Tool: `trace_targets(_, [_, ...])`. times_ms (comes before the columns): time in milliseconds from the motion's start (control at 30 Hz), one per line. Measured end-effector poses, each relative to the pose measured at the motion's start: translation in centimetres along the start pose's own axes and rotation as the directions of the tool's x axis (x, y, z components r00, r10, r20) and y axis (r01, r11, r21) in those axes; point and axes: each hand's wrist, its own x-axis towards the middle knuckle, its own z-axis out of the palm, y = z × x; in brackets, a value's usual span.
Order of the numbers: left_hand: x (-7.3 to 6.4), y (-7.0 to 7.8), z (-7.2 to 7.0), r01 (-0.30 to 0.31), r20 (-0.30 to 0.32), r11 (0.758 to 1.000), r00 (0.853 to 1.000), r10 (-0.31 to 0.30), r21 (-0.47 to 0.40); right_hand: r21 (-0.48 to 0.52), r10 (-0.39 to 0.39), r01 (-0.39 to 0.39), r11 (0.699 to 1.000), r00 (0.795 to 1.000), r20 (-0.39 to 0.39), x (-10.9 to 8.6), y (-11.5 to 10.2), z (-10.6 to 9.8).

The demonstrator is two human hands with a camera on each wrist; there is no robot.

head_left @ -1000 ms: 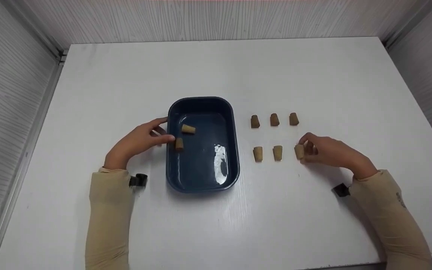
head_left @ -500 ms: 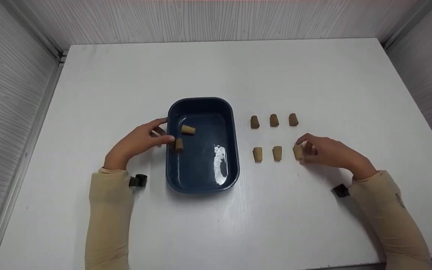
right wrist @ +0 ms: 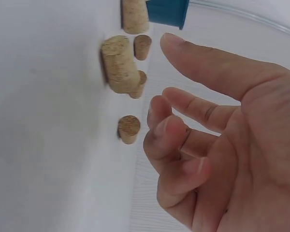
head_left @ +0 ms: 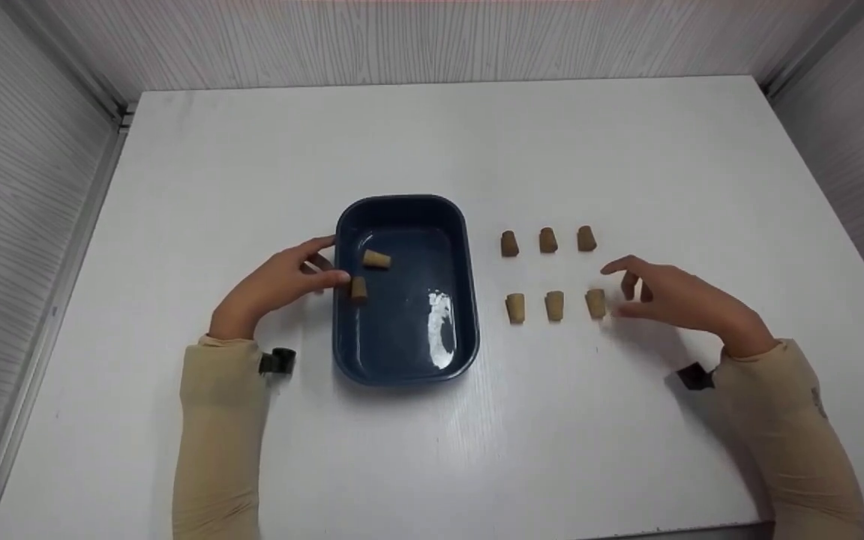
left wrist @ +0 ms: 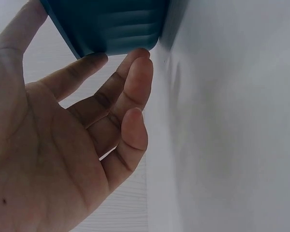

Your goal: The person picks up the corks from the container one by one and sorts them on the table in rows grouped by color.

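In the head view, my left hand [head_left: 274,281] rests on the left rim of a deep blue rectangular tray [head_left: 409,379]. Its thumb lies over the rim, and the forefinger touches the side farther back; the left wrist view shows the other fingers loosely bent. A light cork stopper [head_left: 377,259] and a darker cork stopper [head_left: 358,289] lie inside the tray. My right hand [head_left: 676,296] holds nothing, thumb and fingers spread just right of a light cork [head_left: 595,304]. That cork stands at the end of a light row, also with cork [head_left: 555,306] and cork [head_left: 515,308].
Behind the light row stands a row of darker corks: cork [head_left: 509,244], cork [head_left: 548,241] and cork [head_left: 586,238]. Everything sits on a white table [head_left: 432,465] with grey wood-grain panels [head_left: 439,41] at the back and sides.
My right hand has let go of the end light cork, which now stands in line with the light row, and has drawn back to the right. The left hand has stayed at the tray.
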Motion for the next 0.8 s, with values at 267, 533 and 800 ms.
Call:
trace_targets(267, [0.1, 0.0, 0.0, 0.005, 0.005, 1.000, 1.000, -0.006, 0.013, -0.034, -0.090, 0.088, 0.996, 0.993, -0.073, 0.2, -1.9, -1.3])
trace_targets(533, [0.1, -0.1, 0.0, 0.007, 0.008, 1.000, 1.000, -0.007, 0.019, -0.046, -0.192, 0.188, 0.981, 0.971, -0.140, 1.5, -4.3, -1.7])
trace_targets(800, [0.1, -0.2, -0.1, 0.000, 0.007, 1.000, 1.000, 0.000, 0.019, -0.047, -0.248, 0.243, 0.969, 0.954, -0.170, 3.1, -7.3, -2.0])
